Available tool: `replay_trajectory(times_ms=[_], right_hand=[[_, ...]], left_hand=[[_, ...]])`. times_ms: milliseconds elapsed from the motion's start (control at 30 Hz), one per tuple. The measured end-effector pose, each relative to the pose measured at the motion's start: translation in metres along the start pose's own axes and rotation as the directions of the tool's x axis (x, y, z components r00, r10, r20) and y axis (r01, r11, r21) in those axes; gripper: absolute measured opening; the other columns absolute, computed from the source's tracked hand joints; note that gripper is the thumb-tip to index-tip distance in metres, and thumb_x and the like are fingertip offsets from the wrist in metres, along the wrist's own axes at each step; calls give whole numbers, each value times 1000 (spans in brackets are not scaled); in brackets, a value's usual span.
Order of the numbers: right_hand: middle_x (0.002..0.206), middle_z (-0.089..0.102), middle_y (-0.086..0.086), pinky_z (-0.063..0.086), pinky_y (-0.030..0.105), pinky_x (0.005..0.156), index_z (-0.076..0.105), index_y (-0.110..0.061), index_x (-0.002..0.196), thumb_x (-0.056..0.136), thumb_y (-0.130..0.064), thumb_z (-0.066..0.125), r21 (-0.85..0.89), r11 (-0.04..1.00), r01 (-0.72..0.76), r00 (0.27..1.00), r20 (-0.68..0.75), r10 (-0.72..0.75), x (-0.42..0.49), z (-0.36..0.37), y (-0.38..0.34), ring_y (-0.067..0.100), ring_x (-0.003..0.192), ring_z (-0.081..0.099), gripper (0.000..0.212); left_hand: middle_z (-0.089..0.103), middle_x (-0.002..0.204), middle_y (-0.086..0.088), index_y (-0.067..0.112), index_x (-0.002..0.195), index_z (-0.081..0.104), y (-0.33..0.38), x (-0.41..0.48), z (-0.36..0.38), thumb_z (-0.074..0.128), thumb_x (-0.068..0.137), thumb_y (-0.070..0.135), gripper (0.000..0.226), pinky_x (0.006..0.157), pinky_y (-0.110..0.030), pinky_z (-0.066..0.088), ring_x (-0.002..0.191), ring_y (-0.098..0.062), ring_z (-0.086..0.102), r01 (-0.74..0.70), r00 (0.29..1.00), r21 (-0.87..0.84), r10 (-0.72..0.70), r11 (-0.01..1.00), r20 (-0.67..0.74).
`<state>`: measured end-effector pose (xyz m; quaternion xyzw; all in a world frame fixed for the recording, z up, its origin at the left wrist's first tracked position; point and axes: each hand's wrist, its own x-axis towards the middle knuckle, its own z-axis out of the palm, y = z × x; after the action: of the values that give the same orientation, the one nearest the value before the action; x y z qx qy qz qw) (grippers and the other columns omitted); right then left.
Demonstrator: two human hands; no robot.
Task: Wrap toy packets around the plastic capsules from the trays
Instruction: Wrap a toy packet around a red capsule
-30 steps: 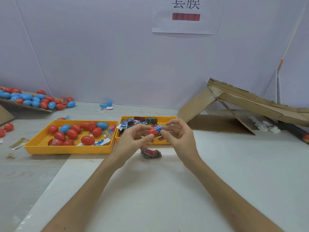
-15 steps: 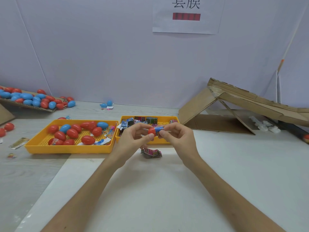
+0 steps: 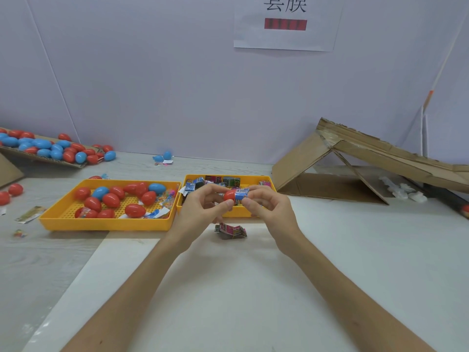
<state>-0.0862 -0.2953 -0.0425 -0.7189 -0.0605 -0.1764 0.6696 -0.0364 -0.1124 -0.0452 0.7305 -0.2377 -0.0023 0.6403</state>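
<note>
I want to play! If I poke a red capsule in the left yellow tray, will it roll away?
Probably: the red capsule is smooth and egg-shaped, so it likely wobbles sideways. The yellow tray's raised rim should stop it. It looks glossy, maybe slippery.

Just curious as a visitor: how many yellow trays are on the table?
2. The left tray holds red and blue capsules; the right tray, beside it, holds toy packets and is partly hidden behind the left hand and right hand.

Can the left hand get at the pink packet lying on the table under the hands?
Likely yes: the pink packet lies uncovered on the table just below the left hand. But that hand pinches the red capsule, so it must let go first.
</note>
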Motion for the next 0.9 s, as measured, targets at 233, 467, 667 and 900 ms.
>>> replay_trajectory(times_ms=[233,467,667,900], right_hand=[[114,63,-7,51,31,83,74,-23,81,86,-16,76,-11,1000,-24,999,21,24,-1,0,-2,2,85,67,8],[105,67,-10,50,29,78,73,-21,82,86,-16,76,-13,999,-34,999,-2,34,-1,0,-3,6,83,66,7],[85,72,-12,52,32,74,71,-24,80,86,-13,78,-10,1000,-17,1000,-17,17,0,-2,-1,18,79,67,14],[93,67,-4,58,34,74,63,-13,100,80,-6,83,-18,998,66,998,-17,-66,-1,-1,-3,16,81,71,29]], left_hand=[[73,87,6,24,111,66,1,0,0,73,90,28,22,65,-26,59,64,-8,65,5,1000,9,-5,1000,-6],[73,84,10,26,108,67,2,0,0,76,85,32,26,63,-23,58,70,-8,68,10,1000,-7,-10,1000,14],[75,86,4,24,110,67,2,0,0,74,78,45,38,64,-25,57,67,-15,67,23,999,-8,-23,1000,44],[77,87,-2,19,109,68,0,0,0,71,91,33,23,63,-26,57,65,-16,67,7,999,6,-7,1000,36]])
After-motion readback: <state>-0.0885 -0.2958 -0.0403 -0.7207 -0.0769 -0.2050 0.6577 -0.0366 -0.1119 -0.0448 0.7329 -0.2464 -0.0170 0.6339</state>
